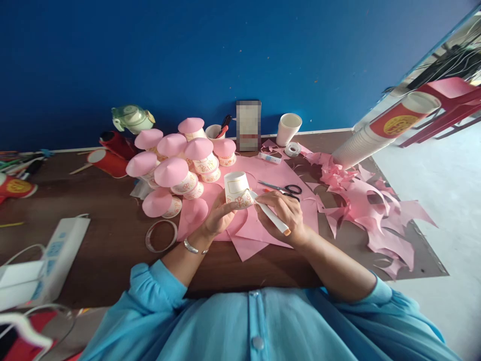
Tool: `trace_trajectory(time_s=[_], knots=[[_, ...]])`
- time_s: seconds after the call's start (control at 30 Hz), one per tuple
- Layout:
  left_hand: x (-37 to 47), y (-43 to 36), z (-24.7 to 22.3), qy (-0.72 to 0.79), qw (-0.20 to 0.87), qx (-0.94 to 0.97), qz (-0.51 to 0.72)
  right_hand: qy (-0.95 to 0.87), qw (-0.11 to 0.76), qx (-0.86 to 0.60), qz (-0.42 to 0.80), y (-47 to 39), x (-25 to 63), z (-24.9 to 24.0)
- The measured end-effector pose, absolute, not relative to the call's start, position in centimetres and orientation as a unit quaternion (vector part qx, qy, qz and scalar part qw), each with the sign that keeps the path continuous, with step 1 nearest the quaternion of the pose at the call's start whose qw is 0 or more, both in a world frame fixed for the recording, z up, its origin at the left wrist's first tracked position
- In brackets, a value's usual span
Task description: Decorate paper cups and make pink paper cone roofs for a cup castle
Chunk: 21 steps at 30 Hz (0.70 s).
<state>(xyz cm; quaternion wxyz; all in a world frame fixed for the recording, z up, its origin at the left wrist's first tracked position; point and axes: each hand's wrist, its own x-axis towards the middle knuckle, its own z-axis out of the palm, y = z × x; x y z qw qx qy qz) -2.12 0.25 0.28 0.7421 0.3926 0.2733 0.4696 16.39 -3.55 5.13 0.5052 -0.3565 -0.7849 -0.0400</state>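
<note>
My left hand (221, 214) is closed around a white paper cup (236, 184), which stands upside down in it with orange drawings near its rim. In my right hand (283, 214) is a white marker (276, 219) with an orange end; its tip meets the cup's lower right side. Pink paper sheets (246, 248) lie under both hands. Scissors with black handles (292, 190) rest on the paper just beyond my right hand. To the left stand several decorated cups with pink paper cone tops (172, 173).
A roll of tape (161, 235) lies left of my left arm. Pink scraps (368, 200) and a leaning stack of cups (387, 129) are at the right. Against the blue wall stand a blurred-out phone-like slab (248, 125) and a white cup (288, 129). A power strip (62, 258) is far left.
</note>
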Motion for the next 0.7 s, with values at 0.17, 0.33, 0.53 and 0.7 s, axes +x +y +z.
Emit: trace_trajectory(time_s=[0.17,0.33,0.53,0.7], knots=[[-2.3,0.2,-0.3,0.276,0.728,0.42,0.465,-0.782,0.514,-0.348,-0.049,-3.9,16.4,5.0],[-2.9,0.0,-1.0,0.315,0.656,0.527,0.439,-0.807,0.5,-0.314,-0.024,-4.0,16.3,4.7],[-3.0,-0.1,-0.4,0.337,0.58,0.601,0.435,-0.825,0.482,-0.295,0.009,-4.2,16.3,4.8],[-2.9,-0.1,-0.3,0.335,0.579,0.606,0.43,-0.826,0.48,-0.296,0.002,-4.2,16.2,4.9]])
